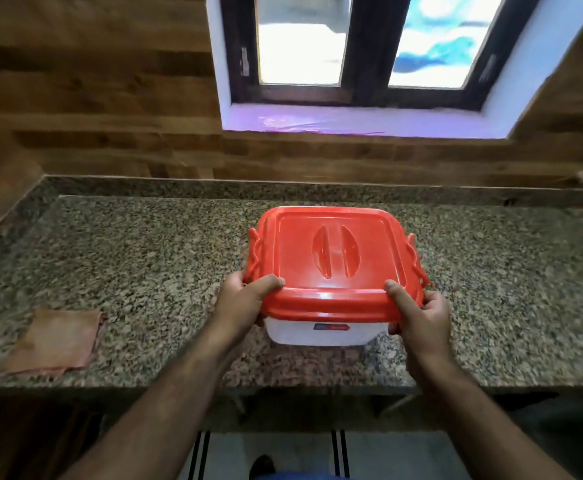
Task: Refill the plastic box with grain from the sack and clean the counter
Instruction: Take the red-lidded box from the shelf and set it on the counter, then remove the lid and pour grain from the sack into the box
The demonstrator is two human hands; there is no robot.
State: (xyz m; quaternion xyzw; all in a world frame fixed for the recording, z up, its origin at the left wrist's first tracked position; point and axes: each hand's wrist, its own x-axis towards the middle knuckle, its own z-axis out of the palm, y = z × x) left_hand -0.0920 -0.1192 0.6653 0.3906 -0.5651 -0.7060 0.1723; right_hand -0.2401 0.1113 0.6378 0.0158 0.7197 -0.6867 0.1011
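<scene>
A white plastic box with a red lid sits at the middle of the granite counter. The lid is on, and its red side clips stick out left and right. My left hand grips the box's near left corner, thumb on the lid's edge. My right hand grips the near right corner the same way. The box's contents are hidden by the lid. No sack is in view.
A folded brownish cloth lies on the counter's near left. A wood-panelled wall and a window stand behind the counter. The counter's front edge runs just below my wrists, with floor beneath.
</scene>
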